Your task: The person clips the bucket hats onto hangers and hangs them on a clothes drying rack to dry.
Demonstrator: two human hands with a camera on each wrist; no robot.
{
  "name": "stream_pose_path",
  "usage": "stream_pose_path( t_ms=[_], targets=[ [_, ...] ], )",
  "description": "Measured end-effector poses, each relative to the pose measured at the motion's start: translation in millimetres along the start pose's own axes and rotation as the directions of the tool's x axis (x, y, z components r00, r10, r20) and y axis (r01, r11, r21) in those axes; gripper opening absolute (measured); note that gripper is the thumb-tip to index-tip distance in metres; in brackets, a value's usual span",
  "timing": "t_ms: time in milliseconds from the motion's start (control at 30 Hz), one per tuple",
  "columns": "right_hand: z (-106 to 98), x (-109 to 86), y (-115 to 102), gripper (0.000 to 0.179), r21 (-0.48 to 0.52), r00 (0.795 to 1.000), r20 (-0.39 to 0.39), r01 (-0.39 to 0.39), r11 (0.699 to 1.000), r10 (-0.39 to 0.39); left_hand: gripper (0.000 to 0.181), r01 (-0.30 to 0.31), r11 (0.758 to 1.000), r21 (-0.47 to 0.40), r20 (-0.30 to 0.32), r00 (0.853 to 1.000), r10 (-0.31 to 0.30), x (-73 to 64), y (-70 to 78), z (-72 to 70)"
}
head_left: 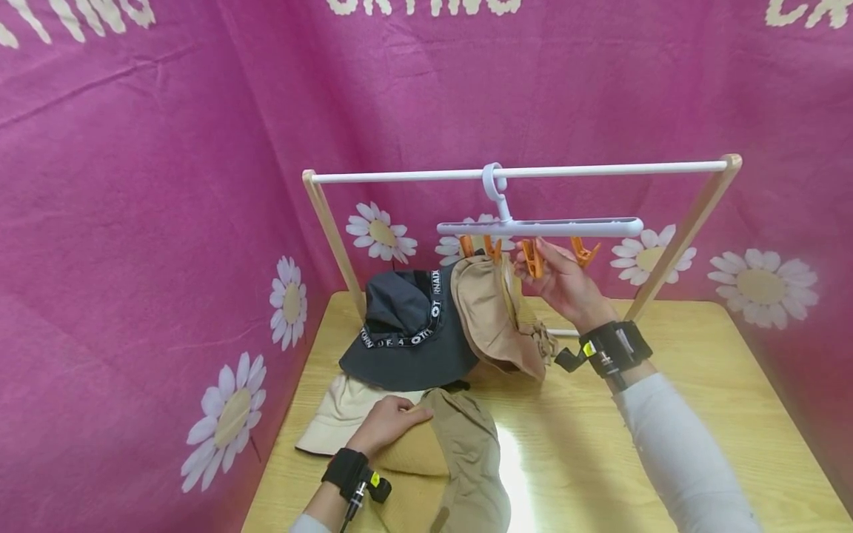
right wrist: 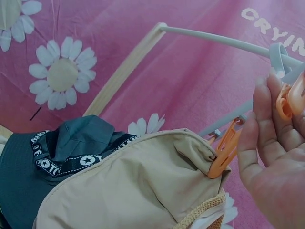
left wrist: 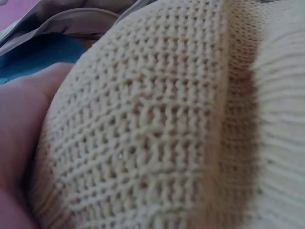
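Observation:
My left hand [head_left: 389,423] holds a yellow-tan knit hat [head_left: 413,451] low over the table, its ribbed weave filling the left wrist view. My right hand [head_left: 566,285] is raised just under the lilac hanger [head_left: 540,228], its thumb and fingers about an orange clip [head_left: 532,259]. A beige sun hat [head_left: 489,311] hangs from another orange clip [right wrist: 225,152]. Beside it, a dark bucket hat [head_left: 400,311] with a lettered band hangs at the left of the hanger. At the far right of the bar is one more orange clip [head_left: 584,252].
The hanger hooks over the white rail [head_left: 613,171] of a wooden-legged rack [head_left: 686,237]. A cream hat [head_left: 340,418] and a khaki hat [head_left: 466,459] lie on the wooden table [head_left: 706,414]. Pink flowered cloth [head_left: 166,185] walls the table in.

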State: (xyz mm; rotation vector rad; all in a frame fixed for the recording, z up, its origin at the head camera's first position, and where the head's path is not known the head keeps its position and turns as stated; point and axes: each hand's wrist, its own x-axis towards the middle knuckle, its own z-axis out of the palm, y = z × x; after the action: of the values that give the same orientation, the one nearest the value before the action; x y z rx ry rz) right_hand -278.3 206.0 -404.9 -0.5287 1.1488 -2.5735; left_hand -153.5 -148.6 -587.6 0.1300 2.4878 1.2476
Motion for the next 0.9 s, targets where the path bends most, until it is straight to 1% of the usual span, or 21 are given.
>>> stream_pose_path(
  t_ms=[67, 100, 200, 267, 333, 433, 533, 567, 667, 800, 900],
  targets=[
    [0.5, 0.0, 1.4, 0.031, -0.001, 1.0, -0.005, 0.008, 1.0, -0.008, 0.041, -0.023, 1.0, 0.011, 0.066, 0.998, 0.022, 2.4, 2.2, -0.7],
    [0.9, 0.1, 2.1, 0.031, 0.008, 1.0, 0.0, 0.011, 1.0, -0.011, 0.038, -0.02, 1.0, -0.009, 0.11, 0.994, 0.021, 3.2, 3.4, -1.1],
    [2.2, 0.2, 4.1, 0.03, 0.032, 1.0, 0.008, 0.014, 0.999, -0.014, 0.023, -0.02, 0.996, -0.087, 0.227, 0.973, 0.039, 4.5, 7.1, -2.3],
    [3.3, -0.4, 5.2, 0.029, 0.026, 1.0, 0.0, 0.017, 0.999, -0.017, 0.019, -0.018, 0.992, -0.128, 0.273, 0.961, 0.053, 4.3, 10.4, -3.2],
    [4.6, -1.3, 5.8, 0.028, 0.017, 1.0, -0.017, 0.023, 1.0, -0.023, 0.017, -0.036, 0.988, -0.149, 0.286, 0.955, 0.078, 4.7, 13.4, -3.7],
    [5.5, -2.3, 6.3, 0.026, 0.001, 0.999, -0.041, 0.031, 1.0, -0.031, 0.019, -0.081, 0.983, -0.164, 0.278, 0.953, 0.125, 5.5, 18.1, -3.4],
    [5.5, -2.6, 6.4, 0.026, 0.002, 0.999, -0.043, 0.03, 1.0, -0.029, 0.021, -0.127, 0.982, -0.139, 0.281, 0.946, 0.162, 8.3, 19.9, -1.3],
    [5.2, -2.6, 6.4, 0.027, 0.016, 0.999, -0.036, 0.028, 0.999, -0.027, 0.021, -0.136, 0.982, -0.133, 0.286, 0.943, 0.17, 9.6, 20.1, -0.2],
    [4.8, -1.9, 6.2, 0.027, 0.014, 0.999, -0.027, 0.027, 1.0, -0.027, 0.025, -0.146, 0.979, -0.142, 0.309, 0.933, 0.184, 13.6, 20.5, 2.6],
    [5.3, -1.0, 5.1, 0.027, -0.01, 0.999, -0.032, 0.032, 0.999, -0.032, 0.027, -0.111, 0.967, -0.231, 0.342, 0.921, 0.187, 17.4, 23.1, 4.4],
    [5.7, -0.6, 3.7, 0.026, -0.009, 0.999, -0.031, 0.036, 0.999, -0.037, 0.028, -0.079, 0.958, -0.276, 0.352, 0.919, 0.177, 18.7, 26.7, 4.4]
  ],
)
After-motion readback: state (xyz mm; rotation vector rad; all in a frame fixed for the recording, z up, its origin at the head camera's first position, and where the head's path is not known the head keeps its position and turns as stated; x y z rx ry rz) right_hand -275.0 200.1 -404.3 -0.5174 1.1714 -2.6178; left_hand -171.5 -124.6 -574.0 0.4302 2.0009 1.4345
